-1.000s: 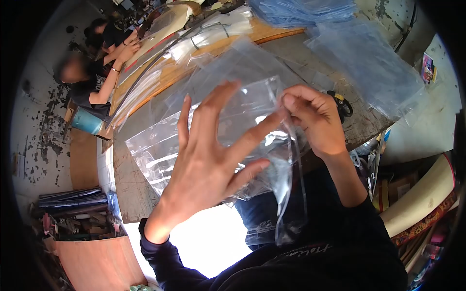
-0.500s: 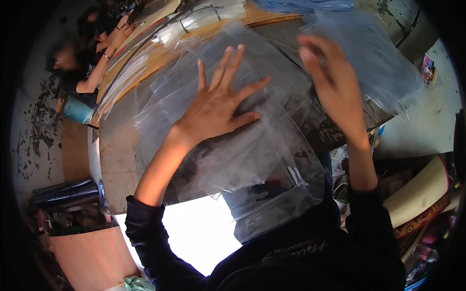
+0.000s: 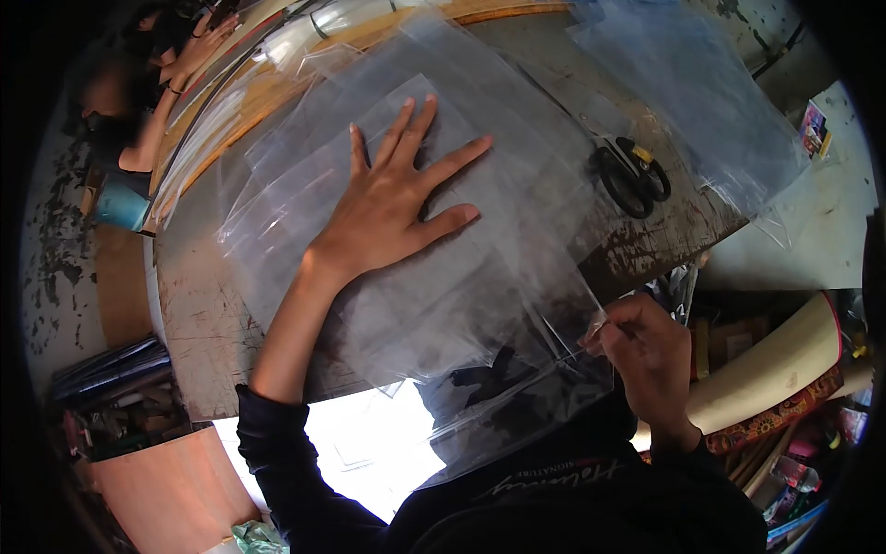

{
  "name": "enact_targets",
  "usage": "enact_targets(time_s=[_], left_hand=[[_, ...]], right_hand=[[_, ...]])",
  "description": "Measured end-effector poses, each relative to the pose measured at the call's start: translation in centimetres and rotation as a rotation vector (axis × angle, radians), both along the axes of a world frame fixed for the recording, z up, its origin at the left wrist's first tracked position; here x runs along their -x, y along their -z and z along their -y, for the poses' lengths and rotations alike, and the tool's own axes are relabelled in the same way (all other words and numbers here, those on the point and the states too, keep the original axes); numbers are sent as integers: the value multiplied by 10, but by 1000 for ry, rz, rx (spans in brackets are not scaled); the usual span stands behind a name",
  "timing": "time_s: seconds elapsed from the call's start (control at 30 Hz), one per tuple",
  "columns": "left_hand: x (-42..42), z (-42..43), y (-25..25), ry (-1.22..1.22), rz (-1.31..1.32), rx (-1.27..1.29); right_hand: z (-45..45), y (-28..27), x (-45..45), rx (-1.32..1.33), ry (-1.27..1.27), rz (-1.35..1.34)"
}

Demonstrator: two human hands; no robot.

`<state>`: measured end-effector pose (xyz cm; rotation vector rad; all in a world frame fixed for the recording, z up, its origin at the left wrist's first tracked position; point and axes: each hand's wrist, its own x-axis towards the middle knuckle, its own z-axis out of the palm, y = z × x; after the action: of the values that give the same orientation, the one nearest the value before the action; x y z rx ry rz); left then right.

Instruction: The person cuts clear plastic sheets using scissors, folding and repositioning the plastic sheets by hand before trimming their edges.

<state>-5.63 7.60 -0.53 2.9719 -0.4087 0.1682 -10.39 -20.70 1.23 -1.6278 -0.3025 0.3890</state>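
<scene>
Several clear plastic sheets [image 3: 443,305] lie overlapped on the worn table [image 3: 208,342], and their near end hangs over the front edge against my shirt. My left hand [image 3: 392,198] rests flat on the sheets with its fingers spread. At the right edge of the top sheet, my right hand [image 3: 646,355] pinches the plastic between thumb and fingers, close to the table's front edge. Black-handled scissors [image 3: 632,180] lie on the table beyond my right hand, their blades reaching toward the sheets.
A stack of bluish clear plastic [image 3: 692,92] lies at the table's far right. Along the far side are bundled plastic strips [image 3: 286,42]. Another person's hand [image 3: 208,46] is at the upper left, near a blue container [image 3: 120,205]. A rolled mat [image 3: 775,369] stands at the lower right.
My right hand has come down from above the far right of the sheets to their near right edge and pinched it. The scissors are now uncovered. My left hand stays flat on the plastic.
</scene>
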Motion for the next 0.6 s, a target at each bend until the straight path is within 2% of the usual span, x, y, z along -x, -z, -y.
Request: enact_targets(time_s=[0.07, 0.17, 0.27, 0.33, 0.43, 0.5, 0.6], left_hand=[[0, -1, 2, 1, 9, -5], [0, -1, 1, 1, 29, -4], [2, -2, -4, -12, 26, 19], [3, -7, -12, 32, 123, -64], [33, -20, -64, -73, 253, -160], [71, -25, -89, -152, 410, 119], [143, -15, -83, -420, 504, 285]], right_hand=[[4, 3, -2, -97, -34, -61], [6, 7, -5, -109, -36, -103], [5, 15, -5, -113, 1, -104], [3, 21, -3, -119, 45, -49], [-6, 26, -3, -153, 180, 55], [-11, 31, -7, -233, 330, 132], [-8, 33, -21, -174, 412, 257]])
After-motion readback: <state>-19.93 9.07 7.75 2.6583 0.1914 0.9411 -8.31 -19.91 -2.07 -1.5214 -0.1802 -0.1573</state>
